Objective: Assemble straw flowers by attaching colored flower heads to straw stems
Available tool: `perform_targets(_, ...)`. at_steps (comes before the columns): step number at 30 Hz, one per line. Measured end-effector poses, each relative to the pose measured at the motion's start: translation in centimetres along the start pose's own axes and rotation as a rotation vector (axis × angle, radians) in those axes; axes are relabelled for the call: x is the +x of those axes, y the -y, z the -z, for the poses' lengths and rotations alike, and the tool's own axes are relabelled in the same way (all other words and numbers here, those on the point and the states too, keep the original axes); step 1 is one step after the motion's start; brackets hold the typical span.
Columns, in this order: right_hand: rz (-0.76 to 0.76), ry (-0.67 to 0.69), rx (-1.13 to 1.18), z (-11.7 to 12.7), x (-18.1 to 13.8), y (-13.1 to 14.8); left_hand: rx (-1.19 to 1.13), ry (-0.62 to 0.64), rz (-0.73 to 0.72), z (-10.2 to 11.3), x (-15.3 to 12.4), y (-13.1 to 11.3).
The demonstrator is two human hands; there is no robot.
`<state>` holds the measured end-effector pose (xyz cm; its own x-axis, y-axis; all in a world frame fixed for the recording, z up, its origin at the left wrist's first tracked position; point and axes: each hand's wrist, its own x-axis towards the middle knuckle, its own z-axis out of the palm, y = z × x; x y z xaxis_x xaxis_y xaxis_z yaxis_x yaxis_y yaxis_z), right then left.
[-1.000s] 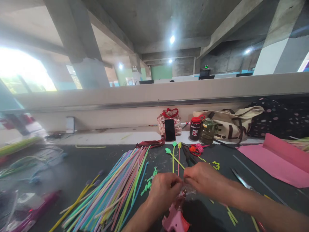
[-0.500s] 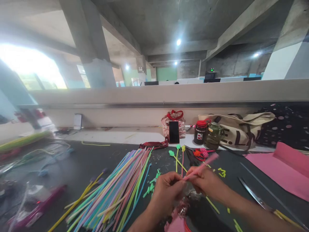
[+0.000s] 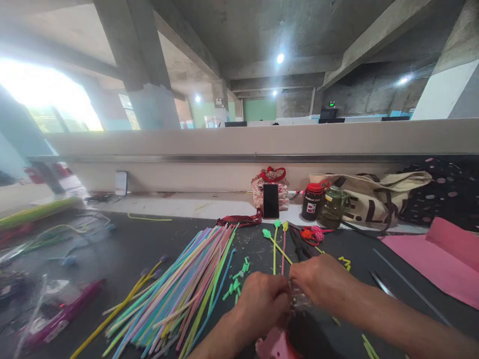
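My left hand [image 3: 262, 298] and my right hand [image 3: 320, 280] meet low in the middle of the view, fingers closed and fingertips close together. Whatever they pinch is hidden behind the fingers. Crumpled clear plastic [image 3: 300, 300] lies just under my right fingers, and a pink piece [image 3: 276, 344] shows below my left hand. Beyond the hands lie thin stems with a mint-green tip [image 3: 266, 233] and a yellow tip [image 3: 285, 226]. Short green straw pieces [image 3: 235, 286] are scattered left of my left hand.
A big fan of pastel straws [image 3: 179, 284] covers the left-centre table. Scissors [image 3: 381, 284] and a pink sheet [image 3: 430, 259] lie to the right. A phone [image 3: 271, 201], a red-lidded bottle [image 3: 312, 202], a green jug [image 3: 333, 207] and a canvas bag [image 3: 368, 199] line the back.
The pink strip that stuck up between my hands is out of sight. Both hands have come together slightly lower, and my right forearm now covers more of the scissors.
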<state>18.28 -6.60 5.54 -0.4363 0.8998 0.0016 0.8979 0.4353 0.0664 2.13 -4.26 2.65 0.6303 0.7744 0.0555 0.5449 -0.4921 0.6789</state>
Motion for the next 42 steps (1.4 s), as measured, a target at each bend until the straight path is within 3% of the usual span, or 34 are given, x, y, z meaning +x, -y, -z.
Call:
perform_targets(3, -0.027, 0.065, 0.434, 1.2, 0.2, -1.3, -0.191, 0.134, -0.089, 0.7, -0.7, -0.5)
perform_targets(6, -0.064, 0.306, 1.006, 0.8, -0.3, -2.2, -0.517, 0.210, 0.001, 0.6, -1.2, -0.4)
perform_targets(8, -0.134, 0.346, 1.236, -0.4, -0.8, -2.0, -0.746, 0.164, 0.082, 0.1, -1.2, -0.1)
perform_targets(10, -0.203, 0.261, 1.337, -1.9, -1.2, -1.4, -0.894, 0.058, 0.140, -0.5, -0.7, 0.1)
perform_targets(13, -0.281, 0.082, 1.201, -3.6, -1.6, -0.1, -0.888, -0.082, 0.204, -1.2, 0.5, 0.4)
perform_targets(17, -0.153, -0.115, 0.687, -3.5, -2.1, 0.8, -0.565, -0.162, 0.213, -1.4, 1.6, 0.4)
perform_targets(20, -0.047, -0.155, 0.223, -2.1, -2.1, 0.5, -0.267, -0.165, 0.164, -1.3, 1.7, -0.1)
perform_targets(22, -0.020, -0.125, 0.041, -1.1, -2.0, 0.0, -0.140, -0.133, 0.119, -1.2, 1.5, -0.5)
perform_targets(25, -0.054, -0.085, 0.123, 0.3, -1.7, -1.3, -0.115, -0.060, 0.030, -0.9, 0.9, -0.8)
perform_targets(28, -0.077, 0.002, 0.508, 0.4, -1.5, -2.4, -0.303, 0.049, -0.032, -0.8, 0.5, -0.5)
perform_targets(31, -0.126, 0.139, 0.966, -0.9, -1.2, -2.9, -0.631, 0.143, 0.057, -1.2, 0.5, 0.1)
perform_targets(34, -0.213, 0.113, 1.220, -2.8, -0.8, -2.6, -0.898, 0.103, 0.165, -1.7, 1.0, 0.4)
perform_targets(38, -0.258, -0.078, 1.112, -4.1, -0.5, -1.5, -0.924, -0.094, 0.177, -1.6, 1.9, 0.6)
perform_targets(42, -0.147, -0.206, 0.627, -3.7, -0.8, -0.4, -0.703, -0.187, 0.239, -0.6, 2.3, 0.6)
